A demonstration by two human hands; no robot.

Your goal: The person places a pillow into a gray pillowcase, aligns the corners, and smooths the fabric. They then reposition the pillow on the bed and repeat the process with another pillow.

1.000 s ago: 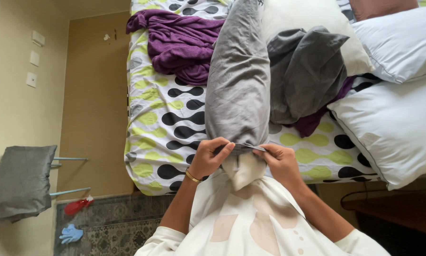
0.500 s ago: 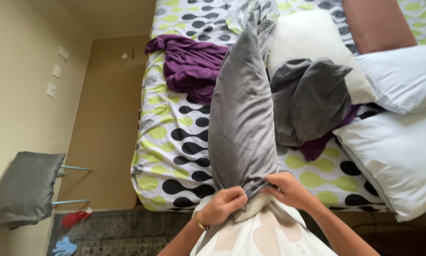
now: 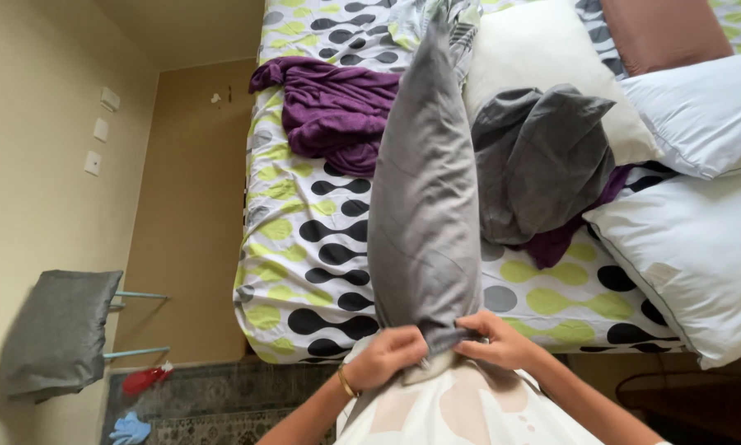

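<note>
A pillow in a grey pillowcase (image 3: 424, 206) stands on end in front of me, above the patterned bed. Both hands pinch the open end of the case at its bottom. My left hand (image 3: 387, 356), with a gold bangle at the wrist, grips the left edge of the opening. My right hand (image 3: 494, 339) grips the right edge. A bit of the cream pillow shows between them, just under the grey fabric. My white garment (image 3: 453, 412) fills the bottom of the view.
The bed (image 3: 304, 272) has a sheet with black and green spots. On it lie a purple blanket (image 3: 329, 111), a crumpled grey cloth (image 3: 543, 161), a cream pillow (image 3: 543, 66) and white pillows (image 3: 691, 255). A grey-seated chair (image 3: 57, 334) stands by the left wall.
The view has tilted down and closer to the bed. Both hands have stayed on the open end of the case, pulling it lower, so less of the cream pillow shows.
</note>
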